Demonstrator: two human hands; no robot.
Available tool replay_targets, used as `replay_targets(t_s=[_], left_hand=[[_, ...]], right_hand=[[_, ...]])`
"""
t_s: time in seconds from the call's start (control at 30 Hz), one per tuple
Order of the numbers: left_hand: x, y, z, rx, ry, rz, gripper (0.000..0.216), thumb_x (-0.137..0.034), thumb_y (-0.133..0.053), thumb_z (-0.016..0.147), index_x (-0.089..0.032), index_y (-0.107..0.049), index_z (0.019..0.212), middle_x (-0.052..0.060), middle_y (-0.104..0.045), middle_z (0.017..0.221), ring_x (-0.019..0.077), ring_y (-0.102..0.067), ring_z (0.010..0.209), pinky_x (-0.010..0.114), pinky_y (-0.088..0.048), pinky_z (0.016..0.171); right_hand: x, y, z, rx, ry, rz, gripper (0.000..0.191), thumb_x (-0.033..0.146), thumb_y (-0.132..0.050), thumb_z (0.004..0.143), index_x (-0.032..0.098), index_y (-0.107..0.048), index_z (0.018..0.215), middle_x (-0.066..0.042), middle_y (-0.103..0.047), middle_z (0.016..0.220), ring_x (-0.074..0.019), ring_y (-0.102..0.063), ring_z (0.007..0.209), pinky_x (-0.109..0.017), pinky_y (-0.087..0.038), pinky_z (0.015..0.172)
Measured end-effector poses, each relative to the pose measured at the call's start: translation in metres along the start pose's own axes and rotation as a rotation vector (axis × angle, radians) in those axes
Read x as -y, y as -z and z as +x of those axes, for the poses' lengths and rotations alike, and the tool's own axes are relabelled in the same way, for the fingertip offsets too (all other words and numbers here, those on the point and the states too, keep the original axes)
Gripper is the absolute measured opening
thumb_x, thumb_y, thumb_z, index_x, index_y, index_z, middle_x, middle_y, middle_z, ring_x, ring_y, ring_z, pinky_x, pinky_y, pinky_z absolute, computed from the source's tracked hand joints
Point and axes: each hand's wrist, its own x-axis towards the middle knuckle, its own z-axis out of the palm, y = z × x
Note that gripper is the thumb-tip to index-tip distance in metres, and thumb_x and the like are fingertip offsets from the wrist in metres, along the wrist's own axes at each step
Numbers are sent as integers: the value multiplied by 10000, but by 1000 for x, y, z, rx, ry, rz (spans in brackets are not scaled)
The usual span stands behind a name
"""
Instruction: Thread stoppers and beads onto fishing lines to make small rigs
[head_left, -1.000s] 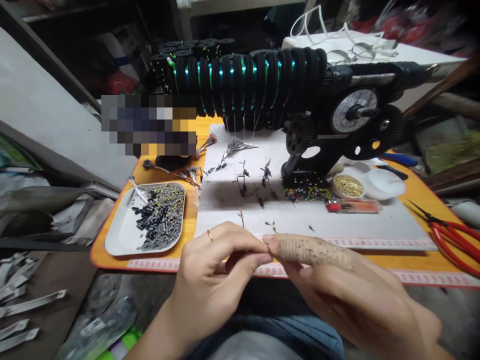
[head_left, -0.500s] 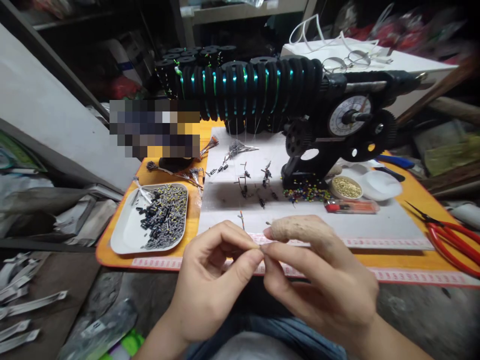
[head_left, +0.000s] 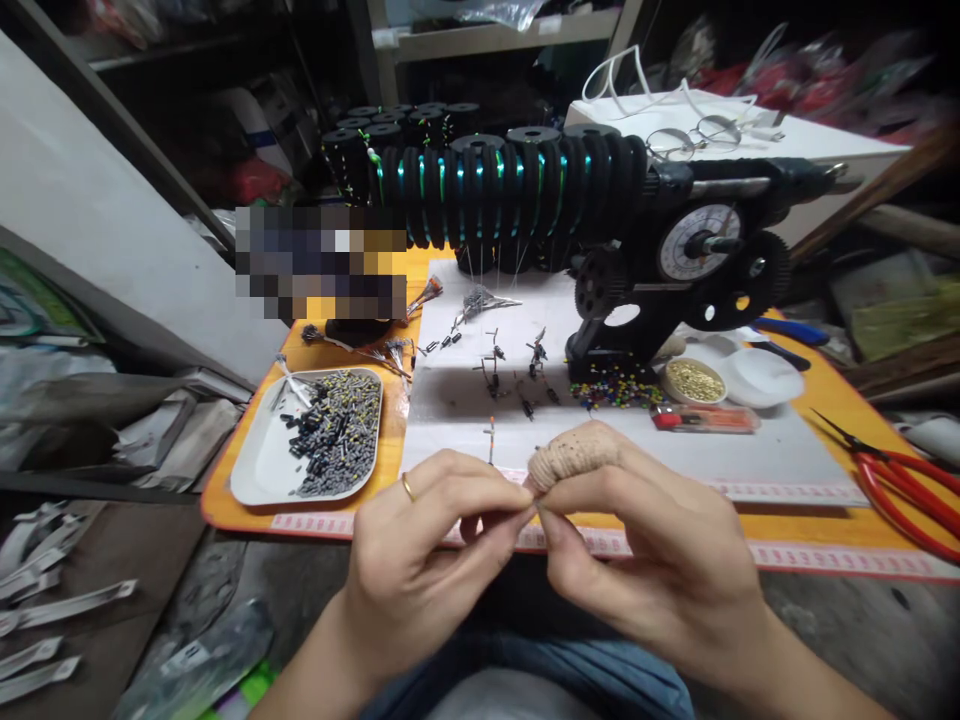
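"Two bare hands meet at their fingertips near the middle of the surface's near edge: the left hand point(head_left: 427, 540) and the right hand point(head_left: 652, 540). How does each grip stand?"

"On the left, thumb and forefinger are pressed together at the tips. On the right, the thumb is pressed up against the fingers above it. Any piece pinched there is too small and hidden for me to tell."

"Is anything worn?"

"A gold-coloured ring point(head_left: 407, 487) on the left, and a tan wrap point(head_left: 577, 455) around the right forefinger."

"And closest to the fingers?"

"Just far of the left hand, a thin orange-tipped stem point(head_left: 491, 440) lies on a white board point(head_left: 450, 425). Farther off, small black parts point(head_left: 529, 409) are scattered over the same board."

"To the left?"

"A white tray point(head_left: 255, 470) stands on the orange-yellow surface point(head_left: 394, 430), heaped with tiny grey and black cylinders point(head_left: 337, 430)."

"To the right?"

"Multicoloured beads point(head_left: 619, 392) by the foot of a black geared machine point(head_left: 607, 285), then gold-coloured bits point(head_left: 696, 380) in a small bowl. Red-handled pliers point(head_left: 874, 465) lie at the far right end."

"Beyond all that?"

"Black rings point(head_left: 517, 195) in a row, with shiny blue-green lines, and eyeglasses on a white box point(head_left: 817, 135)."
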Motion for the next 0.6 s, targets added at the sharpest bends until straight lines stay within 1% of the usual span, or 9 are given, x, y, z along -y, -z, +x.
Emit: replay_targets(t_s=[0.1, 0.17, 0.2, 0.23, 0.3, 0.37, 0.43, 0.53, 0.6], left_hand=[[0, 6, 5, 58, -111, 95, 244, -21, -673, 799, -167, -655, 993, 57, -709, 862, 118, -675, 735, 178, -547, 625], [-2, 7, 8, 79, -112, 104, 198, -35, -682, 793, -158, -650, 945, 47, -693, 817, 106, -659, 699, 164, -535, 608], [-2, 6, 8, 73, -83, 96, 183, -34, -685, 784, -157, -643, 912, 36, -676, 786, 103, -642, 678, 165, -526, 599], [-3, 5, 9, 60, -31, 71, 172, -31, -683, 775, -162, -633, 875, 24, -653, 756, 102, -624, 664, 171, -516, 594], [-4, 0, 8, 15, 162, -49, 171, -22, -658, 771, -180, -604, 811, 3, -609, 735, 100, -590, 659, 176, -492, 579], [-3, -4, 6, -19, 393, -268, 164, -39, -634, 790, -192, -582, 768, -15, -577, 735, 88, -561, 652, 166, -471, 568], [-2, -7, 4, -17, 570, -515, 139, -87, -630, 826, -190, -579, 748, -34, -553, 712, 55, -509, 586, 137, -436, 531], [3, -8, 1, 5, 699, -800, 122, -203, -653, 864, -178, -591, 762, -56, -519, 639, 14, -411, 481, 106, -362, 465], [7, -9, -2, 7, 740, -902, 141, -258, -670, 864, -173, -594, 781, -58, -521, 615, 6, -395, 461, 102, -339, 454]], right_hand=[[-1, 4, 1, 84, -77, 75, 162, 26, -612, 803, 176, -571, 848, -13, -594, 815, -133, -570, 780, -274, -485, 658], [-1, 6, 1, 120, -74, 77, 152, 34, -611, 818, 173, -574, 868, -17, -593, 833, -134, -570, 797, -273, -484, 676], [-1, 6, 1, 123, -52, 60, 154, 35, -610, 827, 170, -576, 891, -23, -597, 850, -136, -572, 812, -272, -487, 691], [-1, 5, 0, 125, -21, 31, 161, 34, -607, 836, 165, -579, 924, -33, -603, 880, -139, -575, 836, -270, -492, 713], [-1, 3, -1, 114, 41, -45, 187, 31, -599, 854, 157, -576, 990, -58, -609, 960, -143, -583, 890, -261, -499, 763], [-1, 0, -2, 91, 74, -111, 204, 38, -590, 871, 155, -571, 1037, -72, -601, 1029, -138, -587, 937, -240, -497, 817], [-1, -3, -2, 64, 77, -140, 213, 44, -582, 883, 160, -572, 1061, -69, -590, 1066, -124, -592, 970, -206, -487, 862], [-1, -7, -2, 9, 85, -138, 245, 32, -588, 878, 157, -576, 1088, -62, -590, 1071, -112, -597, 995, -174, -481, 900], [0, -9, -2, -47, 107, -158, 265, 23, -609, 861, 147, -584, 1095, -65, -595, 1067, -111, -601, 1000, -167, -484, 914]])
